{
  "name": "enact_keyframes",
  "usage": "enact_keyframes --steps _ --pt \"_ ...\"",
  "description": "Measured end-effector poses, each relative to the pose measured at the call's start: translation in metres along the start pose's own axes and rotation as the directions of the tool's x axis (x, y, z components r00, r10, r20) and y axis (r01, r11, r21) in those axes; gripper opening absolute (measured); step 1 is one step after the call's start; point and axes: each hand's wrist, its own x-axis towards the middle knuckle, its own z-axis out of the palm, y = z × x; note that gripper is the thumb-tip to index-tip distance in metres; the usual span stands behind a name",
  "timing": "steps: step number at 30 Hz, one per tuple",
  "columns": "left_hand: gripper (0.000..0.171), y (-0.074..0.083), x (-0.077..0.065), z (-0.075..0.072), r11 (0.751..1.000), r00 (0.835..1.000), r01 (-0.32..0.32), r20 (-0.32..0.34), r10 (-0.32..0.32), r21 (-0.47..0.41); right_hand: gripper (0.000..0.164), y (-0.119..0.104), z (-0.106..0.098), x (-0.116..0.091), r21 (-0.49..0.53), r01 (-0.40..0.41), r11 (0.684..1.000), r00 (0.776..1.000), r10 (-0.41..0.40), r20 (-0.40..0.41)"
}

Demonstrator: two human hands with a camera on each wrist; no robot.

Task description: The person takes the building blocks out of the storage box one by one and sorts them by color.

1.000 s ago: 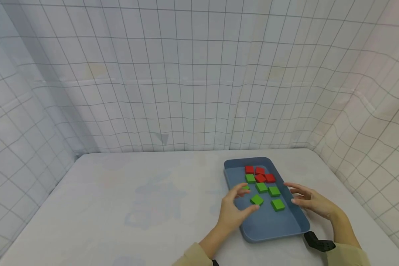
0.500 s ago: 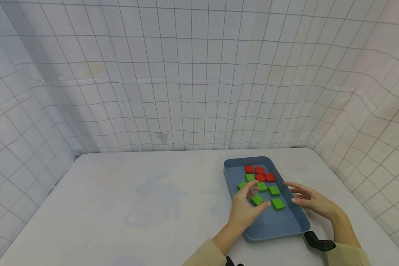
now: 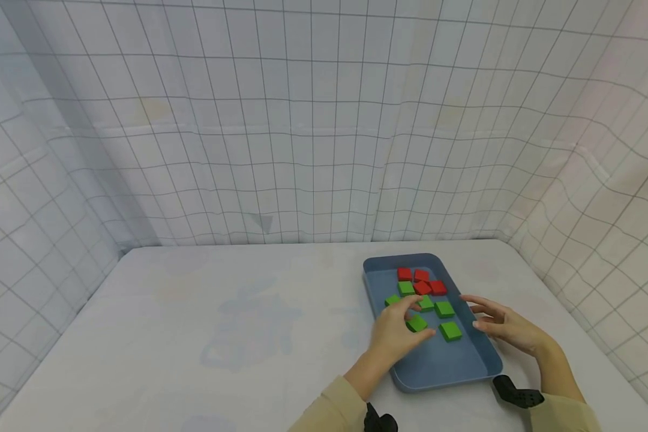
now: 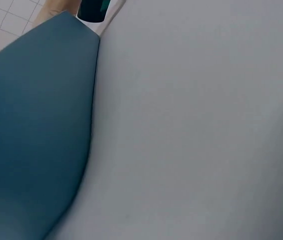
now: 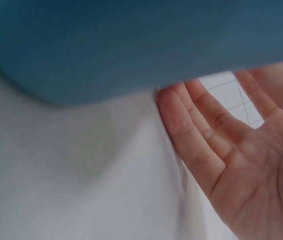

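A blue tray [image 3: 437, 366] lies on the right part of the table, holding several flat green and red square blocks. Above its left side is my left hand [image 3: 394, 333], thumb and fingers apart in a C shape. One green block [image 3: 417, 323] shows between them; whether the fingers touch it I cannot tell. My right hand [image 3: 510, 327] is beside the tray's right rim, fingers loosely bent and holding nothing. In the right wrist view the right hand's fingers [image 5: 196, 135] extend to the underside of the tray wall [image 5: 131, 45]. The left wrist view has the tray's side [image 4: 36, 125] but no fingers.
Red blocks [image 3: 422, 288] cluster at the tray's far end, with a green block [image 3: 406, 288] against them. Another green block [image 3: 450, 331] lies nearer the right wall. White gridded curtains [image 3: 324, 120] border the white table [image 3: 194, 336] behind and at both sides.
My left hand has moved right, farther over the tray, uncovering a green block near the left wall. It has barely shifted in the last half second. My right hand and the blocks stay put.
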Motion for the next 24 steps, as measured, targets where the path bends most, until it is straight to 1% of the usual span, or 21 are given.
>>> enact_keyframes --steps 3,5,9,12,18,24 --pt "0.058 -0.004 0.004 -0.002 0.996 0.999 -0.019 0.043 0.015 0.083 0.059 0.0 0.0 0.0 0.001 0.001 1.0 1.0 -0.001 0.0" --pt "0.059 -0.006 0.006 -0.004 0.99 0.997 -0.038 0.069 0.028 0.138 0.058 0.0 0.0 0.0 0.005 0.003 1.0 1.0 -0.003 0.0" --pt "0.06 -0.011 0.011 -0.006 0.966 0.99 -0.078 0.129 0.048 0.246 0.059 0.0 -0.001 0.0 0.015 0.004 1.0 1.0 -0.004 0.002" --pt "0.063 -0.014 0.015 -0.008 0.947 0.983 -0.112 0.176 0.06 0.301 0.059 0.0 -0.001 0.0 0.014 0.004 1.0 1.0 -0.004 0.0" --pt "0.065 -0.019 0.024 -0.012 0.916 0.963 -0.161 0.263 0.064 0.366 0.059 0.0 -0.001 0.0 0.01 0.008 1.0 1.0 -0.008 -0.001" --pt "0.065 -0.024 0.032 -0.015 0.895 0.938 -0.214 0.338 0.077 0.39 0.058 0.0 -0.001 0.0 0.007 0.01 1.0 1.0 -0.01 -0.005"
